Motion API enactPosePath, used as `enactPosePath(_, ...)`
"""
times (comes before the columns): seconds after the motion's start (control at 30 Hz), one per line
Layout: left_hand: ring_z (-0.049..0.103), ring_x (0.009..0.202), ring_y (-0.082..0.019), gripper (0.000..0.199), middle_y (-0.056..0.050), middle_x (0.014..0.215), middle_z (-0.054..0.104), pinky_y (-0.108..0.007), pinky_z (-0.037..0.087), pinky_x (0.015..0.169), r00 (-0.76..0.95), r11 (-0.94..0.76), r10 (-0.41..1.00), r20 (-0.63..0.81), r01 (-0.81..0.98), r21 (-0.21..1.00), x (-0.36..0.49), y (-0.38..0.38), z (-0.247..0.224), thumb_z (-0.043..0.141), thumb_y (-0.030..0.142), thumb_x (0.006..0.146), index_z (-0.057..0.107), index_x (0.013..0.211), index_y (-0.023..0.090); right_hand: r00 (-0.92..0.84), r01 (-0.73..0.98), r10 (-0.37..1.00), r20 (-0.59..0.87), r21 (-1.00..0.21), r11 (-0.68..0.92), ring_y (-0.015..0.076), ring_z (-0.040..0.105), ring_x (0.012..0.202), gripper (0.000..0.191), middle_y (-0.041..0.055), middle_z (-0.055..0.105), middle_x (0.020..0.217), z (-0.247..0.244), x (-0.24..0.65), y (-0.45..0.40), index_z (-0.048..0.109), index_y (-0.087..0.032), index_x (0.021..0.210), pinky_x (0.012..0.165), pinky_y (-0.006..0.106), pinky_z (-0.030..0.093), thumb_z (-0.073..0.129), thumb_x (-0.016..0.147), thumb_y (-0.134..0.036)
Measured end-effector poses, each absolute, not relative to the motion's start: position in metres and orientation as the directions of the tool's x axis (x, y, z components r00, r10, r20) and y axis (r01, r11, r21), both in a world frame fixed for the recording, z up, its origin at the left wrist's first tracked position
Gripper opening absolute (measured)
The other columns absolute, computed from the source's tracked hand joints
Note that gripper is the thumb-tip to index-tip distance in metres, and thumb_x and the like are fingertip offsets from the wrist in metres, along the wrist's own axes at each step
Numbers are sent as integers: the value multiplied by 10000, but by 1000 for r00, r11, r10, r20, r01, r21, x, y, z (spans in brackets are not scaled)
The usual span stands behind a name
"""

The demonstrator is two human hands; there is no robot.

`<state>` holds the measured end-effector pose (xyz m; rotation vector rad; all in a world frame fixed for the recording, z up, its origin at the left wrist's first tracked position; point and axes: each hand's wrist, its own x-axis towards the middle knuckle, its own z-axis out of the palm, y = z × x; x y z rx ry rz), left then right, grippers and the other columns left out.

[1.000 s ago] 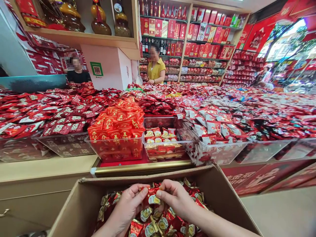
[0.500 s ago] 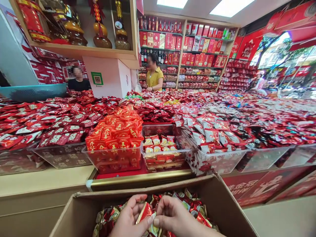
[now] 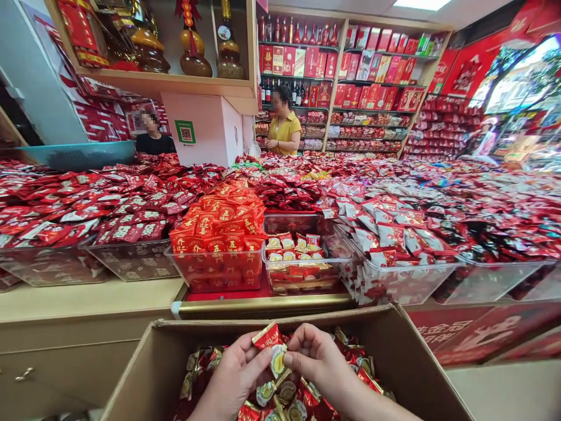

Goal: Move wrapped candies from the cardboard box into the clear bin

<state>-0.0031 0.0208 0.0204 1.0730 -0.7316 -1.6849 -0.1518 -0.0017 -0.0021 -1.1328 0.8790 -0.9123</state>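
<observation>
A small red and white wrapped sweet (image 3: pixel 277 356), with "DURIAN" lettering and a yellow durian picture, is held up over an open cardboard box (image 3: pixel 421 356). My left hand (image 3: pixel 234 374) pinches its left side between thumb and fingers. The thumb and fingers of my right hand (image 3: pixel 319 363) close on its right edge. Beneath both hands the box holds a loose heap of similar red and gold wrapped sweets (image 3: pixel 291 403). My hands hide part of that heap.
Beyond the box, a clear bin (image 3: pixel 307 270) holds similar sweets in rows. Left of it stands a bin of orange-red packets (image 3: pixel 214 234), right of it one of white and red packets (image 3: pixel 390 234). A person in yellow (image 3: pixel 284 131) stands behind the counter; another person (image 3: pixel 153 142) is further left.
Both hands have lifted slightly with the sweet, and its lettering and durian picture now show more fully. The view has shifted a little, so the surroundings appear further right.
</observation>
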Motion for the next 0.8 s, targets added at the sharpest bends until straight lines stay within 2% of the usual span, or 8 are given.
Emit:
enactPosePath(0.23, 533, 503, -87, 359, -10, 641, 670, -178, 390, 463, -192, -331, -938, -287, 264, 906, 2, 17, 5, 734, 287, 565, 578, 858, 152, 468, 147, -880, -79, -975, 166, 85, 462, 609, 359, -20, 533, 659, -1, -155, -3, 540, -144, 782, 557, 192, 351, 732, 541, -327)
enactPosePath(0.47, 453, 370, -51, 429, 34, 517, 614, -171, 369, 387, -258, -320, -926, -274, 159, 934, 4, 16, 6, 748, 329, 532, 521, 851, 156, 550, 102, -835, -36, -989, 110, 66, 393, 567, 310, -28, 498, 636, -4, -158, -5, 548, -133, 785, 539, 191, 323, 699, 595, -325)
enactPosePath(0.67, 504, 451, -80, 433, -8, 639, 660, -207, 421, 442, -280, -310, -926, -254, 179, 934, 4, 21, 21, 741, 353, 539, 536, 865, 157, 482, -7, -876, 28, -999, -36, 82, 423, 603, 266, -13, 496, 689, 6, -160, -1, 487, -147, 704, 542, 196, 351, 668, 617, -321)
enactPosePath(0.8, 544, 505, -94, 426, -6, 646, 660, -205, 405, 479, -266, -278, -943, -201, 294, 915, 8, 21, 33, 692, 428, 587, 563, 908, 178, 486, -40, -872, 56, -996, -86, 76, 435, 561, 216, -24, 502, 630, 47, -162, 0, 474, -152, 714, 524, 199, 371, 625, 664, -298)
